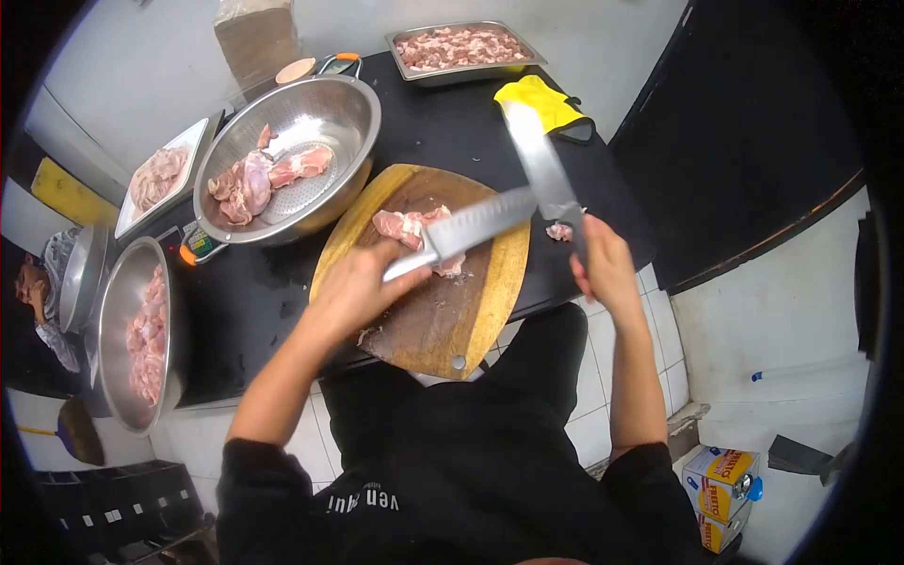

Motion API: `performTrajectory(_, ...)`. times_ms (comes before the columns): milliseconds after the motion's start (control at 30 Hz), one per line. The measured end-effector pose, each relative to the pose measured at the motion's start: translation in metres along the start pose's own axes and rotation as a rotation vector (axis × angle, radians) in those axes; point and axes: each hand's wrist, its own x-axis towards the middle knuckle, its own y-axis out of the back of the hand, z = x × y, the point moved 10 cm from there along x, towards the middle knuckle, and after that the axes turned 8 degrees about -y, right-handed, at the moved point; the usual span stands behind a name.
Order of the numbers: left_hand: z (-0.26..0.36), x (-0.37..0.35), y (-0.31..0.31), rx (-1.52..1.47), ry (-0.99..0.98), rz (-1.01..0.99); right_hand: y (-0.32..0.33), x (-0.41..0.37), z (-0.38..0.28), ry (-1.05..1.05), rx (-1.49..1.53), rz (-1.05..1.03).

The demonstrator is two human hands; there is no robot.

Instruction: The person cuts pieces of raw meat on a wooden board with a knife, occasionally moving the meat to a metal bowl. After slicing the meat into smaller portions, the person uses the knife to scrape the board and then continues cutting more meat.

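My left hand [356,285] is closed around the pale handle of a knife [485,221], whose dimpled blade slants up to the right over the cutting board [428,330]. In my right hand [605,264] is a second, broader knife [539,160], its dark handle gripped and its blade angled up and away. The two blades cross in this view, near the left knife's tip and the base of the right one. Partly hidden under the left knife, a piece of raw meat [400,224] rests on the wooden board. A small meat scrap [558,231] lies on the black table beside my right hand.
A steel colander [369,118] holds larger meat pieces. Cut meat fills a steel bowl [111,325] at left and a tray [407,72] at back. A white dish [125,218] holds pale meat. Yellow gloves or cloth [529,102] lie back right. Another person's hand [33,282] shows far left.
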Motion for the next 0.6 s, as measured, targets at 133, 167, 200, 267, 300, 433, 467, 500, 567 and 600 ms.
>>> performTrajectory(133, 0.016, 0.067, 0.02, 0.178, -0.159, 0.07, 0.043, -0.041, 0.036, 0.024, 0.358, 0.041)
performTrajectory(167, 0.014, 0.091, 0.014, 0.208, -0.149, -0.002, 0.046, -0.05, 0.039, 0.021, 0.366, 0.04)
performTrajectory(200, 0.01, 0.115, 0.005, 0.238, -0.139, -0.075, 0.051, -0.059, 0.042, 0.022, 0.383, 0.074)
performTrajectory(267, 0.01, 0.159, -0.009, 0.372, -0.255, -0.074, 0.054, -0.071, 0.049, 0.02, 0.403, 0.105)
performTrajectory(300, 0.002, 0.181, -0.022, 0.392, -0.307, -0.087, 0.051, -0.073, 0.053, 0.021, 0.399, 0.088)
performTrajectory(433, -0.016, 0.225, -0.046, 0.503, -0.426, -0.107, 0.03, -0.08, 0.07, 0.002, 0.376, 0.02)
performTrajectory(467, -0.021, 0.227, -0.049, 0.5, -0.42, -0.107, 0.024, -0.082, 0.072, -0.003, 0.354, -0.001)
performTrajectory(500, -0.028, 0.229, -0.053, 0.512, -0.394, -0.128, 0.02, -0.084, 0.073, -0.024, 0.339, -0.016)
performTrajectory(567, -0.039, 0.227, -0.06, 0.524, -0.365, -0.151, 0.013, -0.086, 0.075, -0.023, 0.312, -0.033)
performTrajectory(600, -0.039, 0.222, -0.055, 0.493, -0.366, -0.094, 0.009, -0.086, 0.076, -0.018, 0.29, -0.045)
